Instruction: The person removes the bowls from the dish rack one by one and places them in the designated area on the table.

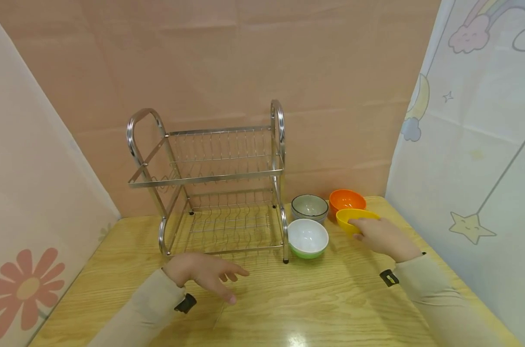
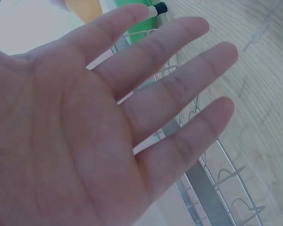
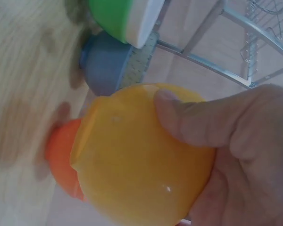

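My right hand (image 1: 386,236) grips a yellow bowl (image 3: 137,155), the thumb on its outer wall and the fingers mostly hidden from the right wrist view. In the head view the yellow bowl is tilted in front of an orange bowl (image 1: 342,198). Beside them stand a grey bowl with a dark rim (image 1: 310,207) and a bowl that is white inside and green outside (image 1: 308,237). Over the table before the dish rack (image 1: 206,179), my left hand (image 1: 203,272) holds nothing. Its fingers (image 2: 179,89) are spread and nearly straight in the left wrist view.
The two-tier metal dish rack stands left of the bowls on the wooden table (image 1: 262,308). Behind it hangs a plain pinkish-brown backdrop (image 1: 210,62). Patterned white panels (image 1: 483,159) close off both sides.
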